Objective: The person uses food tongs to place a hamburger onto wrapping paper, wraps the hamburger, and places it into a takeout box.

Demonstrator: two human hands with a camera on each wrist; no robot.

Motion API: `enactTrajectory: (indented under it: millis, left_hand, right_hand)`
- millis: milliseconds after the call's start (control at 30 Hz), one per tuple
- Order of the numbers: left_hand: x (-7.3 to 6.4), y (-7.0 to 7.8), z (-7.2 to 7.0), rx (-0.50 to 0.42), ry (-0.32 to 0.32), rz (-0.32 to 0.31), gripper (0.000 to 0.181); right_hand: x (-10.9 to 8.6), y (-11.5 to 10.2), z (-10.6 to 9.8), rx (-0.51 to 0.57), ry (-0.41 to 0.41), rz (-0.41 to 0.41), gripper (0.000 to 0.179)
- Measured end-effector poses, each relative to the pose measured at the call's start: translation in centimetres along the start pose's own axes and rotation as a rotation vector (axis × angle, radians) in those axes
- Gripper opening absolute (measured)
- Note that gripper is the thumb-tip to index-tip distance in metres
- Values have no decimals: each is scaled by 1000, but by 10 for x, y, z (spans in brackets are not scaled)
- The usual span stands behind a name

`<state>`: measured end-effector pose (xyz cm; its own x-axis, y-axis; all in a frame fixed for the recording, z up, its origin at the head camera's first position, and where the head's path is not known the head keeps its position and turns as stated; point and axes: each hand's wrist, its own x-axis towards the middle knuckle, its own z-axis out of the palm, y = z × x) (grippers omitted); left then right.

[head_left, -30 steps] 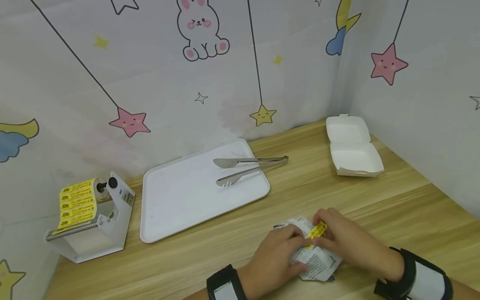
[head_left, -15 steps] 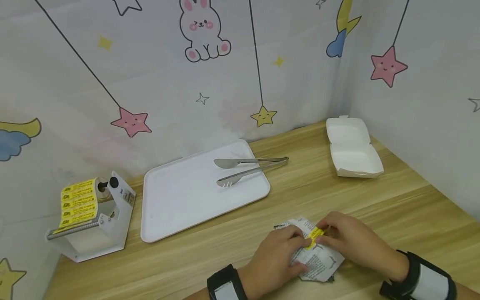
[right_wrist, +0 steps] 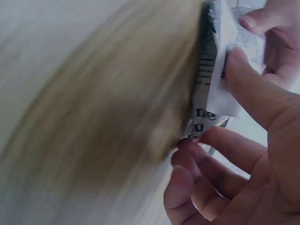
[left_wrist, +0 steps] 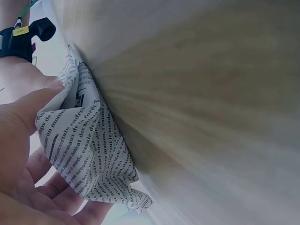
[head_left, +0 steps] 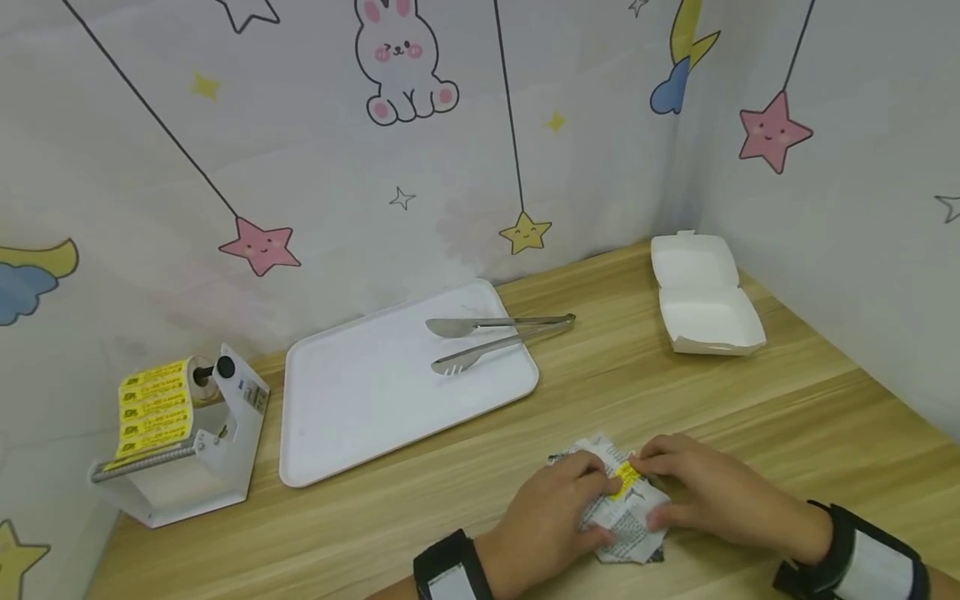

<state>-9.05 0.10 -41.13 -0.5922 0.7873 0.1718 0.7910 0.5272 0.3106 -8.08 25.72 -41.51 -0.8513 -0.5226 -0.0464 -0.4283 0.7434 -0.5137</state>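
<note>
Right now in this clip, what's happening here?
A person at a wooden table holds a packet wrapped in printed paper between the left hand and the right hand. A yellow label is on its top. Farther back, tongs lie partly on a white tray, and a white box stands open.

The right hand (head_left: 720, 496) is shifting toward the person and farther right, its thumb coming away from the yellow label (head_left: 627, 480) and now pressing lower, by the right edge of the newsprint-wrapped packet (head_left: 626, 527). Thumb and forefinger are spreading wider apart. Less of the label is showing, and the packet's right corner is reaching out less far.
</note>
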Motion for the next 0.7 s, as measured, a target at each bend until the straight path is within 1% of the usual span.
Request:
enactTrajectory:
  millis: [167, 333, 533, 633, 700]
  left_hand:
    - [0, 1, 0, -28, -20, -25, 49]
    - [-1, 1, -1, -33, -17, -30, 48]
    - [-2, 0, -7, -28, -2, -34, 48]
    - [-4, 1, -10, -42, 2, -35, 47]
    - [-5, 1, -12, -66, -6, -43, 47]
  right_hand:
    - [2, -1, 2, -14, -3, 22, 63]
    - [1, -1, 3, 6, 10, 33, 68]
    - [-5, 1, 6, 61, 102, -18, 70]
    - [-7, 3, 5, 90, 117, -37, 73]
    - [-10, 5, 3, 104, 119, -37, 78]
